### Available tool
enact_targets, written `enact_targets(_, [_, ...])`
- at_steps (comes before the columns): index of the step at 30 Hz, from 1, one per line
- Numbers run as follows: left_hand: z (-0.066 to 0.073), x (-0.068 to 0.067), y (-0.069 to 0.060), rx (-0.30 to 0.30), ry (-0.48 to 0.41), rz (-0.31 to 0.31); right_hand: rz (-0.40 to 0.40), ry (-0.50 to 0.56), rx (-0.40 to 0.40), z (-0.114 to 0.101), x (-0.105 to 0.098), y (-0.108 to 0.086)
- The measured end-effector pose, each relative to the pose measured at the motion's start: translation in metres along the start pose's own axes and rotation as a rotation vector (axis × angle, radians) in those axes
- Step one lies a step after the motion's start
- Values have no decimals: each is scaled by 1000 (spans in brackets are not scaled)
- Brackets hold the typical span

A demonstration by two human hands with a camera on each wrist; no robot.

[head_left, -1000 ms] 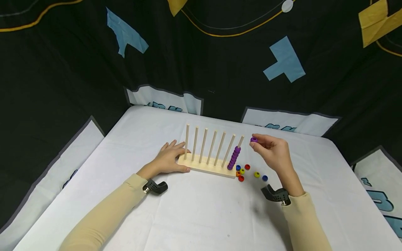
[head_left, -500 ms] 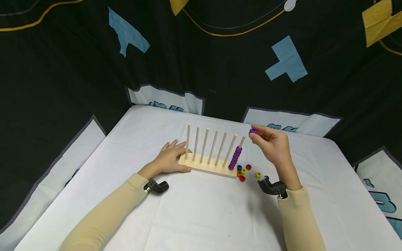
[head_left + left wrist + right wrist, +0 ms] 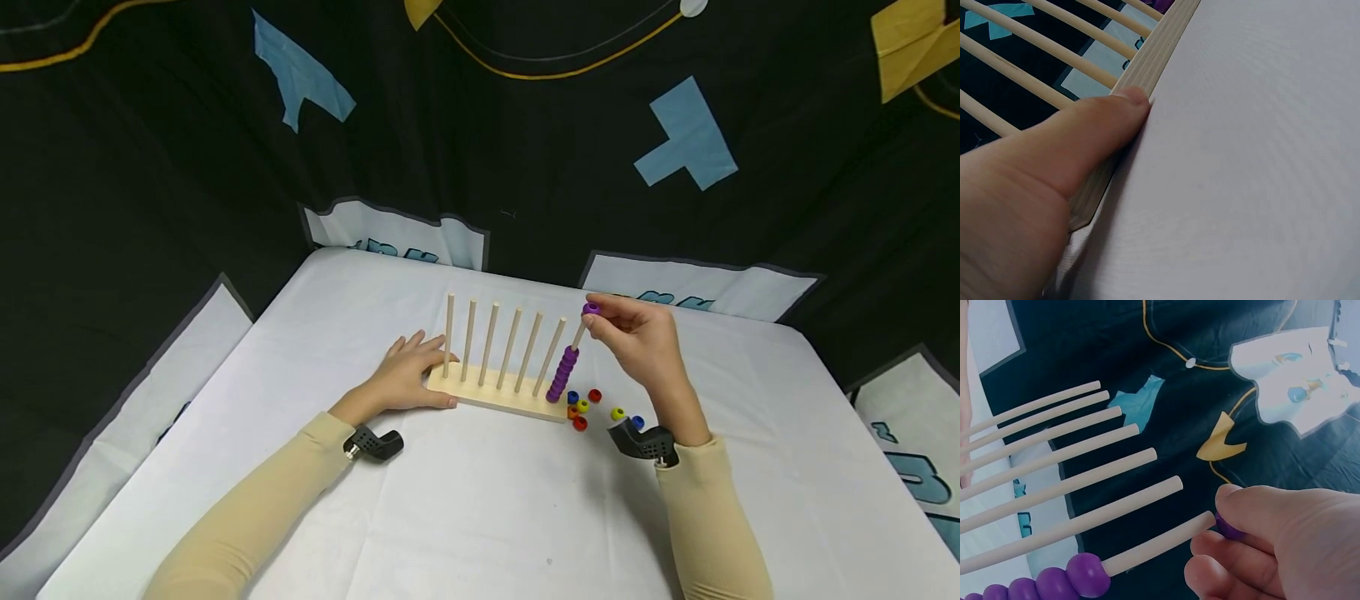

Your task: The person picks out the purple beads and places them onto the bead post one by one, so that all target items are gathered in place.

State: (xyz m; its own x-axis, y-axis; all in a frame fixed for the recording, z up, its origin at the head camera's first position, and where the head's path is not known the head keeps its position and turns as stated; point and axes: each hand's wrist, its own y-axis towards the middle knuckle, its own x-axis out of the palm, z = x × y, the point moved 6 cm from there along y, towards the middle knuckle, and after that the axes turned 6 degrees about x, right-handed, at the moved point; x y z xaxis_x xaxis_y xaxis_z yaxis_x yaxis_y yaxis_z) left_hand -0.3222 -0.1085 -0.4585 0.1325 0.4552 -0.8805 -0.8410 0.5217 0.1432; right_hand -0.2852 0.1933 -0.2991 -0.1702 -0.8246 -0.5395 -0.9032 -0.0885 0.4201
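Observation:
A pale wooden peg board (image 3: 498, 400) with several upright pegs stands on the table. Its rightmost peg carries a stack of purple beads (image 3: 562, 375), also large in the right wrist view. My left hand (image 3: 405, 377) holds the board's left end, the thumb along the front edge and the index finger behind by the first peg. Between thumb and fingertips, my right hand (image 3: 641, 337) pinches one purple bead (image 3: 592, 309) at the tip of the rightmost peg. In the right wrist view the pinched bead (image 3: 1230, 526) is mostly covered by the fingers; whether the peg enters its hole is hidden.
Loose beads lie right of the board: a red bead (image 3: 595, 395), a yellow bead (image 3: 617, 413), a blue bead (image 3: 637, 422) and several more against its right end. A white cloth (image 3: 465, 500) covers the table. A black curtain (image 3: 480, 150) hangs behind.
My right hand has raised the purple bead and brought it left, from beside the rightmost peg to its tip. My left hand stays on the board.

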Motion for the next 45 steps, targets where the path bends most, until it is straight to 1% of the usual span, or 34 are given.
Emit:
enact_targets(5, [0,0,0,6,-1,1,-14,-19,17,0,2,-1])
enact_targets(11, [0,0,0,-6,-2,-11,-29,-15,19,-3,3,-3])
enact_targets(14, [1,-1,0,-3,-4,-6,-38,-20,21,-4,4,-3])
enact_targets(23, [2,-2,-1,5,-24,-3,-58,-54,35,-2,6,-4])
enact_targets(30, [2,-3,-1,1,-9,-3,-62,-61,36,-1,7,-5])
enact_targets(37, [3,-4,-2,-7,-13,-3,-73,-77,39,1,8,-7])
enact_targets(45, [4,-4,-1,2,-14,1,-93,-83,48,4,9,-9])
